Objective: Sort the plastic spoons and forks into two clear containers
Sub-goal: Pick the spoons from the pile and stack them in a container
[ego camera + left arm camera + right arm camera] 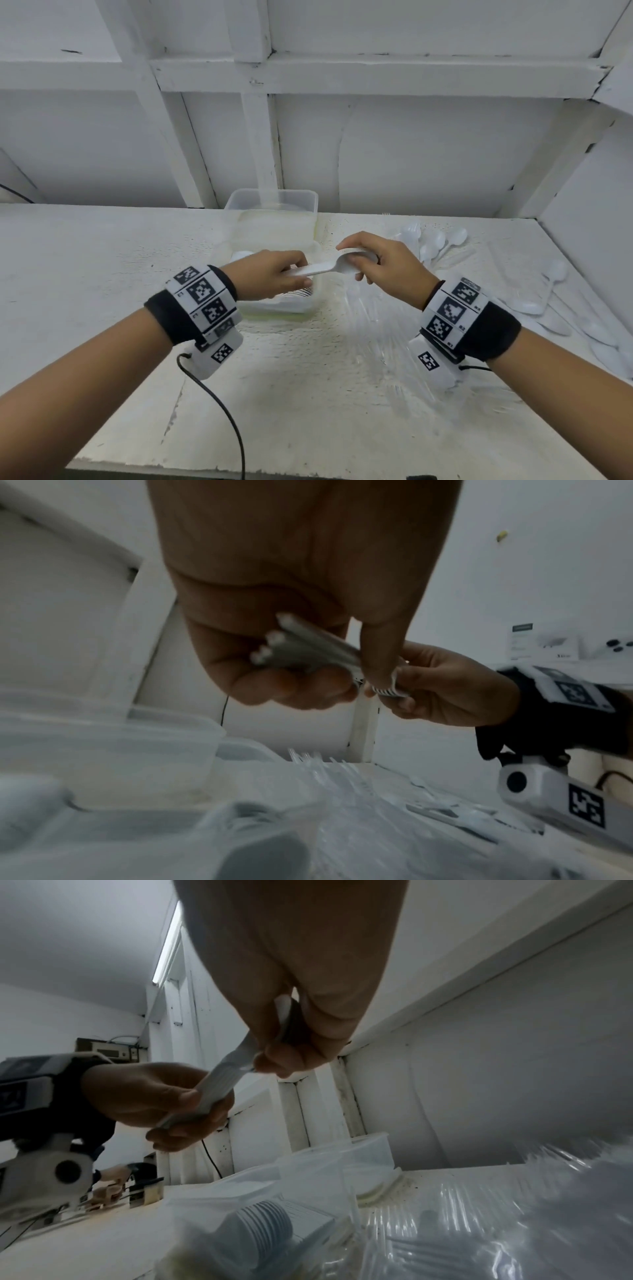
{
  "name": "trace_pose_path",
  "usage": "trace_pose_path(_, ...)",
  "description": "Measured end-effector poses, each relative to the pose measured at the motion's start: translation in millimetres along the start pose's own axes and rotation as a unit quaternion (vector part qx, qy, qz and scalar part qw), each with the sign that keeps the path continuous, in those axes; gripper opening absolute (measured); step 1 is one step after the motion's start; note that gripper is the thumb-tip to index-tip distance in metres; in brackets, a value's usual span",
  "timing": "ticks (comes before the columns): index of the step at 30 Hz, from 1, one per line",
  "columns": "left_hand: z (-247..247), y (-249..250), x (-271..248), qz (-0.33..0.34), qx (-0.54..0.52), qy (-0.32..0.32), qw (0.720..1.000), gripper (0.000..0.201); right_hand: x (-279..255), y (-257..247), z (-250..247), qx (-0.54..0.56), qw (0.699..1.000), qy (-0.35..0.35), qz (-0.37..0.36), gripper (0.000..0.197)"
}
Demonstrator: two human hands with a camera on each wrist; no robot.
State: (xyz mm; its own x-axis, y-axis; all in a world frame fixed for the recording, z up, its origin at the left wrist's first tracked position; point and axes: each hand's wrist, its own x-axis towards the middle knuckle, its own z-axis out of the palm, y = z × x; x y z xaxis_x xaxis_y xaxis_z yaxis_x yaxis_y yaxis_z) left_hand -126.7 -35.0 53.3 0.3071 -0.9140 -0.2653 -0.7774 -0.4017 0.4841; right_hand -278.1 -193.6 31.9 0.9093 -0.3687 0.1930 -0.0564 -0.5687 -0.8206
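White spoons (329,267): a nested stack held level above the near container, between both hands
Left hand (274,274): fingers curled round the handle ends
Right hand (380,260): fingers pinching the bowl end
Near container (317,270): clear, on the table (102,274), with stacked spoons inside
Far container (274,202): clear, against the wall
Loose spoons (442,243): scattered to the right
Clear forks (373,329): lying below the right wrist

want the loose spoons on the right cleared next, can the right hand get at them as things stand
Probably not yet: the right hand grips the bowl end of a stack of spoons, with the left hand on the handles. The path to the loose spoons beside it looks open once it lets go.
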Motion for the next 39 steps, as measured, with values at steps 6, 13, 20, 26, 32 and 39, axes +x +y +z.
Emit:
trace_pose_path(6, -18.3, -13.3, -3.4, -0.019, 0.125, -0.003, 0.992, 0.021, 24.1, -19.8, 10.8, -0.163, 0.973, -0.158, -0.035, 0.029)
trace_pose_path(13, -27.2, -42.6, -4.8, -0.002, 0.155, 0.063, 0.986, 0.02, 62.1, -39.9, 41.9, -0.237, 0.945, -0.223, -0.023, 0.029)
trace_pose_path(20, -31.7, -97.2, -3.9, -0.109, 0.103, 0.126, 0.981, 0.054, 93.9, -30.7, 67.4, -0.237, 0.942, -0.235, 0.0, 0.027)
trace_pose_path(26, -23.1, -132.1, -0.6, -0.246, -0.018, 0.072, 0.966, 0.063, 103.7, -13.9, 87.6, -0.235, 0.93, -0.278, 0.053, 0.024)
trace_pose_path(32, -16.2, -138.5, 1.9, -0.252, -0.217, 0.113, 0.936, 0.044, 102.7, -4.3, 101.9, -0.248, 0.912, -0.316, 0.079, 0.026)
trace_pose_path(39, -12.5, -143.2, 2.6, -0.249, -0.231, 0.121, 0.933, 0.043, 100.8, 6.2, 109.7, -0.265, 0.907, -0.321, 0.066, 0.025)
